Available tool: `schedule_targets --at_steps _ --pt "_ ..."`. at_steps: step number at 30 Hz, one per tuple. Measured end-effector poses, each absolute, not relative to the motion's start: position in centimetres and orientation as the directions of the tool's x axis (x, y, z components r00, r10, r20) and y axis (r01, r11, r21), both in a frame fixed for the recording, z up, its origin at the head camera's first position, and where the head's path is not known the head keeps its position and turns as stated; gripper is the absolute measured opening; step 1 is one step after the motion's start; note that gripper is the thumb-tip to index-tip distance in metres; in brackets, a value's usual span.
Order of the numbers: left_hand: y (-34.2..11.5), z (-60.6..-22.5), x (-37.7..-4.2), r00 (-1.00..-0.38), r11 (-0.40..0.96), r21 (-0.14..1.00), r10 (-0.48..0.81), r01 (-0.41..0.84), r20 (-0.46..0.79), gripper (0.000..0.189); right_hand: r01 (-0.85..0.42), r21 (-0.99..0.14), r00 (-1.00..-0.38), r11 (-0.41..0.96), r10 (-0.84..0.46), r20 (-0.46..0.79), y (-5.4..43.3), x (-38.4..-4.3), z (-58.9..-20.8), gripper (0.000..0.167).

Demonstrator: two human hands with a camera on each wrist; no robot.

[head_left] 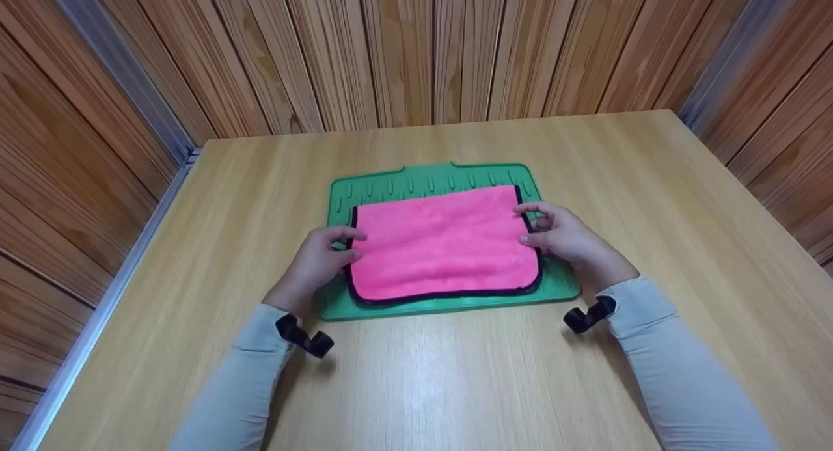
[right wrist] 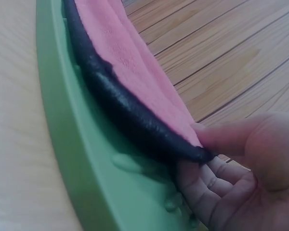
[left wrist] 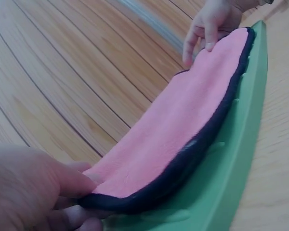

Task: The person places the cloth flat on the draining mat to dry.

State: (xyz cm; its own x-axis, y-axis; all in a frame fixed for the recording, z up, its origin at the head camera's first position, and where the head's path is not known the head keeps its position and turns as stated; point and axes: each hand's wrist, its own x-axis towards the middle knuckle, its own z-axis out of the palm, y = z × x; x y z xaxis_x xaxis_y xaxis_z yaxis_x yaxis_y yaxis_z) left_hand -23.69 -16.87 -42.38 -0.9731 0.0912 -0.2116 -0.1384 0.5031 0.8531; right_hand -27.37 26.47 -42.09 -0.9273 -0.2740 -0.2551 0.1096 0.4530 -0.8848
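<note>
A pink cloth [head_left: 442,246] with black edging lies folded over a green ridged mat [head_left: 449,308]. My left hand [head_left: 317,256] pinches the cloth's left edge between thumb and fingers. At the opposite edge my right hand [head_left: 563,233] grips the cloth the same way, thumb on the pink face and fingers curled beneath, as the right wrist view shows. In the left wrist view the cloth's near edge stands slightly above the mat's raised bumps. The cloth hides most of the mat's middle.
Under the mat is a light wood table [head_left: 442,379]. Wood-plank walls [head_left: 397,54] rise behind it and at both sides, with metal strips [head_left: 117,54] at the corners. Black wrist straps [head_left: 306,337] stick out from both grey sleeves.
</note>
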Motion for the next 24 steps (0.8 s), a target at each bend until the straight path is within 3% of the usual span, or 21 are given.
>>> schedule_targets --at_steps 5,9,16,24 --pt "-17.1 -42.1 -23.4 -0.962 0.532 0.834 0.122 -0.145 -0.245 0.03 0.094 -0.9 -0.924 0.426 -0.3 -0.239 26.6 -27.3 -42.0 0.061" --pt "-17.3 -41.9 -23.3 -0.947 0.554 0.818 0.154 -0.152 -0.28 0.032 0.065 -0.887 -0.896 0.457 -0.365 -0.254 27.0 -27.1 -41.7 0.072" --pt "-17.5 -41.7 -23.1 -0.909 0.591 0.795 0.245 -0.135 -0.337 0.059 0.009 -0.838 -0.796 0.546 -0.503 -0.336 27.4 -26.5 -41.0 0.096" --pt "-17.8 -41.3 -22.7 -0.894 0.612 0.786 0.3 -0.088 -0.334 0.062 -0.032 -0.791 -0.775 0.61 -0.515 -0.366 27.5 -26.1 -40.4 0.097"
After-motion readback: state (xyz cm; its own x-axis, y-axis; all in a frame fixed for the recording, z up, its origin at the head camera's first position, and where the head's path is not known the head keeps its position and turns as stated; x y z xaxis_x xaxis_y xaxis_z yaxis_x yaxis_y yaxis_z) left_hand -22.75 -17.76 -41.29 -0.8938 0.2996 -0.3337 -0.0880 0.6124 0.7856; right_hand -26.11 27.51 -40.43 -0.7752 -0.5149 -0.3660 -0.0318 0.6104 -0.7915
